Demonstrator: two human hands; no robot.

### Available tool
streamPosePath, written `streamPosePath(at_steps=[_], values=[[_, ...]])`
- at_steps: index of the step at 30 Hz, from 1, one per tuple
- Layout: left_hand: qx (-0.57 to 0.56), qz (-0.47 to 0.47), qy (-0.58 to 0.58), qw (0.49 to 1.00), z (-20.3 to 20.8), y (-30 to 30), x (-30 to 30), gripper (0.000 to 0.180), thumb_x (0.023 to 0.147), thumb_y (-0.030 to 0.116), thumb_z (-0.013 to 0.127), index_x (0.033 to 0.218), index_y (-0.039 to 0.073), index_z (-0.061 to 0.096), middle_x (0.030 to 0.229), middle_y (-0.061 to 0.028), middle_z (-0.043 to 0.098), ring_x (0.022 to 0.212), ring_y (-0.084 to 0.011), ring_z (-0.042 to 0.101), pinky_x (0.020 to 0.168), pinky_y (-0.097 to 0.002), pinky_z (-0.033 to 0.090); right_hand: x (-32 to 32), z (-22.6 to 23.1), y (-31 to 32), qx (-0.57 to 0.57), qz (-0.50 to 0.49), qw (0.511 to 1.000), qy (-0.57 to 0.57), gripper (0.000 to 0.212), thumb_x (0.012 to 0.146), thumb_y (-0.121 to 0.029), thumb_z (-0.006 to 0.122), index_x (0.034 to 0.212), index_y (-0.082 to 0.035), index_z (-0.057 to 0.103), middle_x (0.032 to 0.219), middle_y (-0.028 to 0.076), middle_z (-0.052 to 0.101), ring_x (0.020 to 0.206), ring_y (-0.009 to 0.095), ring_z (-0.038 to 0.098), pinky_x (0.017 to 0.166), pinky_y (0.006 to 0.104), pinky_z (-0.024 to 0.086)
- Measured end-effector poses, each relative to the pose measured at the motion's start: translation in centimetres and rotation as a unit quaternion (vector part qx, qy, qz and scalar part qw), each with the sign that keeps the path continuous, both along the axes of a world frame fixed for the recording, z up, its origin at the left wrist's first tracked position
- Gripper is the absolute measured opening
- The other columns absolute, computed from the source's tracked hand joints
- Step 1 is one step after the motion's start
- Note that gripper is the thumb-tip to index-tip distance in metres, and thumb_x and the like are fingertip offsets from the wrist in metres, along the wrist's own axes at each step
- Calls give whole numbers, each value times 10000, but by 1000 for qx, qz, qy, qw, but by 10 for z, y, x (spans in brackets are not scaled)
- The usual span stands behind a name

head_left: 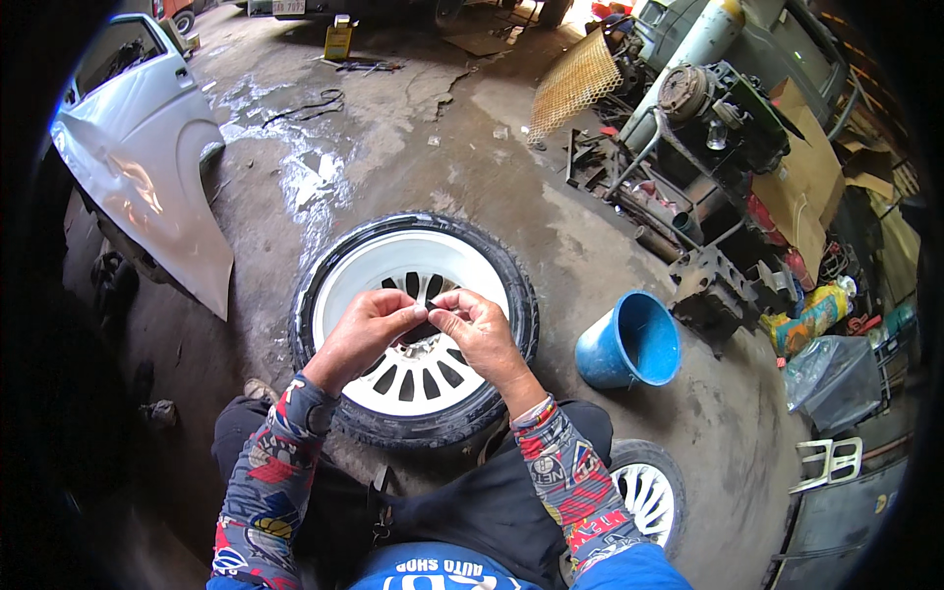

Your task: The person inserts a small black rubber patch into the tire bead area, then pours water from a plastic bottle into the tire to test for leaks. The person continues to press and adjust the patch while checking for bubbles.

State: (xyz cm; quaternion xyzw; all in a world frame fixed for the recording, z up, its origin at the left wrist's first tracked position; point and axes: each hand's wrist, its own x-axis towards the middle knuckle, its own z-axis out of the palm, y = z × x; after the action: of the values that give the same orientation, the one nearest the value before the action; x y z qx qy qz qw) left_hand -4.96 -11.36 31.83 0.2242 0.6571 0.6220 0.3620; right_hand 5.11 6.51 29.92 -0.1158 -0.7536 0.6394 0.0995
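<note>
A wheel lies flat on the floor in front of me, its white rim [484,267] with dark slots between the spokes and a black tyre [526,295] around it. Above the rim's middle, my left hand [369,329] and my right hand [482,334] meet, thumbs and forefingers pinched together almost tip to tip. Whatever sits between the fingertips is too small and too covered to make out. Both forearms wear patterned sleeves.
A blue bucket [597,352] stands right of the wheel. Near my right knee lies another wheel [649,497]. A white car body panel [147,167] is at left, a yellow container [338,41] far ahead. Engine parts [723,290] and a gas cylinder [693,54] crowd the right.
</note>
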Motion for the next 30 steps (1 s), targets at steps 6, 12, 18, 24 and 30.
streamPosePath(at_steps=[6, 12, 18, 24, 30], values=[[111, -1, -48, 993, -3, 1, 2, 261, 947, 243, 792, 1120, 61, 722, 984, 29, 711, 869, -47, 624, 798, -219, 505, 1, -5, 6, -286, -24, 957, 51, 152, 1006, -166, 719, 1063, -36, 662, 959, 14, 700, 861, 77, 643, 789, 232, 535], [149, -5, -60, 987, -8, 1, 1, 184, 985, 140, 735, 1123, 20, 712, 988, 11, 715, 913, -57, 635, 837, -230, 518, 3, -9, 2, -430, 21, 902, 25, 155, 1008, -164, 712, 1094, -55, 642, 983, 27, 713, 879, 105, 685, 828, 256, 573], [157, 6, -53, 986, -10, 2, 1, 154, 995, 141, 724, 1088, 19, 704, 954, 23, 703, 887, -49, 620, 822, -228, 503, -2, -21, 0, -420, 14, 907, 36, 166, 1012, -183, 701, 1114, -80, 618, 1018, 40, 718, 940, 138, 710, 872, 291, 592], [132, 38, -56, 989, -20, 8, 2, 110, 997, 121, 714, 1048, 28, 685, 926, 30, 684, 866, -45, 609, 798, -235, 506, -5, -31, 1, -414, -20, 907, 81, 160, 1023, -179, 683, 1122, -77, 610, 1030, 47, 714, 938, 138, 705, 870, 306, 599], [190, 0, -41, 981, -19, 9, 1, 80, 999, 99, 704, 1043, 35, 684, 915, 36, 677, 844, -47, 608, 779, -230, 512, -7, -33, 1, -414, -3, 907, 70, 161, 1034, -186, 665, 1138, -76, 610, 1029, 44, 707, 928, 134, 700, 866, 308, 596]])
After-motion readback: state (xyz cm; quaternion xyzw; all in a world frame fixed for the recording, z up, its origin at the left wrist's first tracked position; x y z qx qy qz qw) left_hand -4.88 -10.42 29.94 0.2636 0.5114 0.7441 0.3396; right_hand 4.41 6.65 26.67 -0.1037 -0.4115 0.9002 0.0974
